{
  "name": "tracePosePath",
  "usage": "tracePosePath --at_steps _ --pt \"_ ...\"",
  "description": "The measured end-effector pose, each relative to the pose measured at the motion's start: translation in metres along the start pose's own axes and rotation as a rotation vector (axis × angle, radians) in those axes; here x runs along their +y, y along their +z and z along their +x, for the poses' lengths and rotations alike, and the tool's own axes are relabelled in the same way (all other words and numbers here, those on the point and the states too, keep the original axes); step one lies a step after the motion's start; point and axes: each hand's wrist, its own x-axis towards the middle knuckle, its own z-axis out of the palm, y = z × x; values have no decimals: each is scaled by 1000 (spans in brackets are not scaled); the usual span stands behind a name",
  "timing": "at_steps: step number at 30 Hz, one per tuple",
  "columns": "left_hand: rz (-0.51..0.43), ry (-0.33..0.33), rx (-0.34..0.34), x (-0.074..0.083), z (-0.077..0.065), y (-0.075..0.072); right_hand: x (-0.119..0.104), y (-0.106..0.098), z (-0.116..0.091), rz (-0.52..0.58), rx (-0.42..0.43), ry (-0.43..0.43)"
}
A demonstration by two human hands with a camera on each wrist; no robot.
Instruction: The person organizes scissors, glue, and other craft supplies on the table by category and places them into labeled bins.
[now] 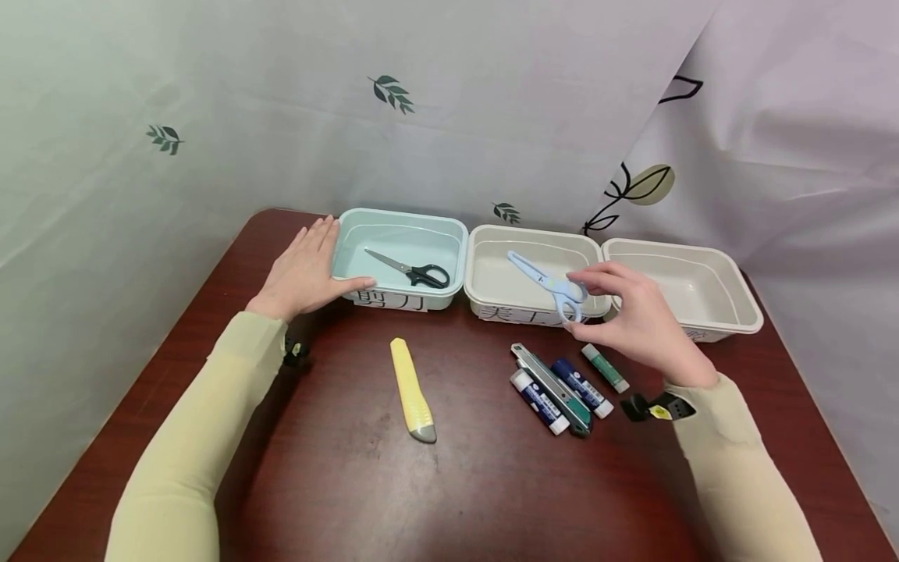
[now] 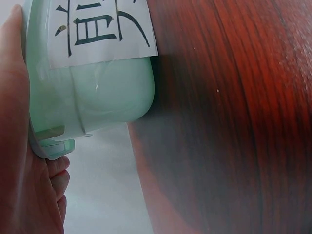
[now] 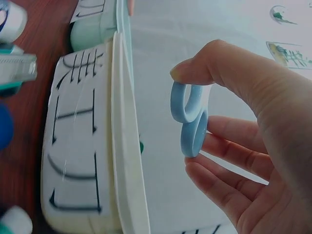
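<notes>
Light blue scissors point(image 1: 544, 282) hang over the middle bin, pinched at their handle loops by my right hand point(image 1: 635, 316). In the right wrist view the thumb presses one blue loop point(image 3: 183, 105), with fingers against the other. My left hand point(image 1: 302, 265) rests at the left end of the pale green bin point(image 1: 393, 215), fingers straight along its side and thumb on the front rim. Black-handled scissors point(image 1: 421, 273) lie inside that bin. The cream middle bin point(image 1: 492, 293) and the green bin carry handwritten paper labels on their fronts.
A third cream bin point(image 1: 744, 320) stands at the right. On the brown table point(image 1: 337, 484) lie a yellow box cutter point(image 1: 410, 390), a green-and-clear box cutter point(image 1: 555, 389), two dark blue glue sticks point(image 1: 539, 401) and a small green glue stick point(image 1: 605, 368). A patterned cloth hangs behind.
</notes>
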Motion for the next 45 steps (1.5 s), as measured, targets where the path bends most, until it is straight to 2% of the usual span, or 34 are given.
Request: tracePosePath --at_steps 7,17,27,37,45 --pt "-2 -6 -1 0 -2 0 -10 14 25 113 4 3" --pt "5 -2 -7 1 1 -1 -27 36 66 186 28 -36" --pt "4 -1 -14 2 2 -2 -46 55 116 251 -87 22" --pt "12 3 -15 1 2 -2 -57 74 165 136 -219 30" --pt "3 -5 -12 1 2 -1 -59 110 176 12 -321 23"
